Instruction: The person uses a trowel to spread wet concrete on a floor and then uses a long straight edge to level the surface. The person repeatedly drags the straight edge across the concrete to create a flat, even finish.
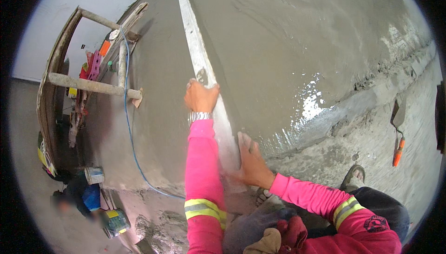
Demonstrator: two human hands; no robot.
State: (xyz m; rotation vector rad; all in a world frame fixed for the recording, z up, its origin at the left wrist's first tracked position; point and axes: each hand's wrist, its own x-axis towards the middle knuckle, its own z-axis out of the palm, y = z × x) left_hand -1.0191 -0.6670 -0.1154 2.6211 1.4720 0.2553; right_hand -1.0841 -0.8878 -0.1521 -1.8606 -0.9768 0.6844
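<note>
A long, pale screed board [194, 38] lies across smooth, wet grey mortar [283, 35], running from near my knees to the far edge. My left hand [201, 97] is closed over the board about midway along, with a dab of mortar just beyond the knuckles. Closer to my body, my right hand [253, 163] grips the board's right edge near its near end. The underside of the board and some fingertips are hidden. Both sleeves are pink with reflective bands, and a metal watch [200, 116] circles my left wrist.
A trowel [398, 131] with an orange handle lies on rough floor at the right. On the left stands a wooden frame [86, 83], with a blue cord [129, 128] trailing across the mortar. A bucket [94, 175] and another person [76, 196] are at lower left.
</note>
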